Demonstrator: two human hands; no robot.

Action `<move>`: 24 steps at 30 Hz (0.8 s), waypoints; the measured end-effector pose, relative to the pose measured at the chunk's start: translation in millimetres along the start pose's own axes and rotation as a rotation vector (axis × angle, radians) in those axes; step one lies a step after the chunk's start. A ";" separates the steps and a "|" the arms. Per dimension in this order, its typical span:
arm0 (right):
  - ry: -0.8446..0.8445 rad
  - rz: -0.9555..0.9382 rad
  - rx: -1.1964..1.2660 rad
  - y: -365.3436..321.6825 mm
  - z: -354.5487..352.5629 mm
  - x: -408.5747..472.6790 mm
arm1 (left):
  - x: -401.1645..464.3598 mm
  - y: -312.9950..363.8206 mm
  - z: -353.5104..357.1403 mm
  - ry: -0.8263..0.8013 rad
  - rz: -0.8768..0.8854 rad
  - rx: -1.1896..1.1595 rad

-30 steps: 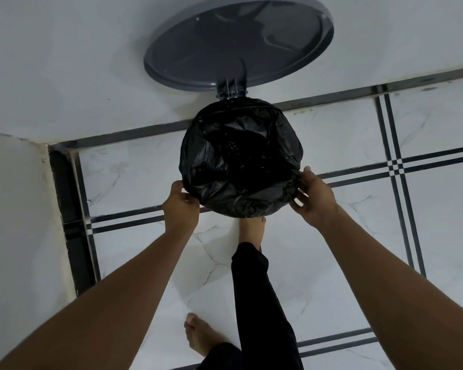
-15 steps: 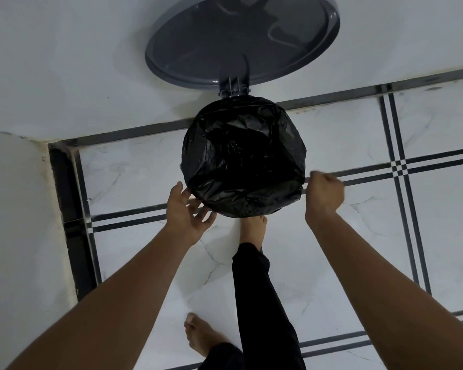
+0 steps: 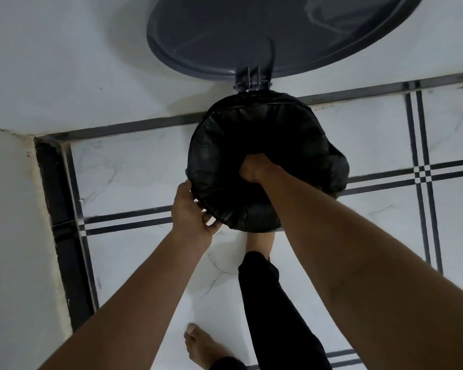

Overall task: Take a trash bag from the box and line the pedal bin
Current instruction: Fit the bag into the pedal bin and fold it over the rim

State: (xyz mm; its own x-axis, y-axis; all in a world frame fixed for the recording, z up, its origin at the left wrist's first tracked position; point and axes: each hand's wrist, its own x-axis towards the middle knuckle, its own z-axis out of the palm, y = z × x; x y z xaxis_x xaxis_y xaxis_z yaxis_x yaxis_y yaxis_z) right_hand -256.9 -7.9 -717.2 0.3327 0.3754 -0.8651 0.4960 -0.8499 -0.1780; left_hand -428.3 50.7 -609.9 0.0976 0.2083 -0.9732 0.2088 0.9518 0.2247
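A black trash bag [image 3: 225, 153] covers the mouth of the pedal bin, its edge folded over the rim. The bin's grey round lid [image 3: 265, 30] stands raised against the white wall. My right hand [image 3: 254, 168] is a fist pushed down into the bag's middle. My left hand [image 3: 191, 209] holds the bag's folded edge at the bin's near-left rim, fingers curled under it. The bin's body is hidden beneath the bag. No box is in view.
White marble-look floor tiles with dark stripe lines [image 3: 422, 172] surround the bin. A white wall corner [image 3: 8, 209] stands at the left. One bare foot [image 3: 259, 243] sits under the bin's front, a black trouser leg [image 3: 270, 303] above it; another foot [image 3: 201, 345] rests nearer.
My right hand left the bin's right rim and went into the bag's middle as a fist. My left hand closed on the near-left edge. The view moved closer to the bin.
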 end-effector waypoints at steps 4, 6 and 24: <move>-0.007 -0.007 -0.079 -3.6 4.7 10.5 | 7.3 0.8 -2.6 -0.002 -0.014 0.003; 0.031 0.011 -0.110 -2.9 0.2 2.5 | 7.9 0.1 -1.9 0.003 -0.017 0.014; -0.158 0.026 -0.133 0.8 -2.7 -22.6 | 7.3 -1.8 8.5 0.059 0.033 0.079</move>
State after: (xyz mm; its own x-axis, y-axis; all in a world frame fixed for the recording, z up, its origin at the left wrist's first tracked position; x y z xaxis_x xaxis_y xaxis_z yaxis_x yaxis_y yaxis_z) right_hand -261.9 -16.0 -696.5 0.2217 0.2821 -0.9334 0.5937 -0.7984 -0.1003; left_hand -419.7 48.6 -616.9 0.0484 0.2547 -0.9658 0.2822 0.9241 0.2578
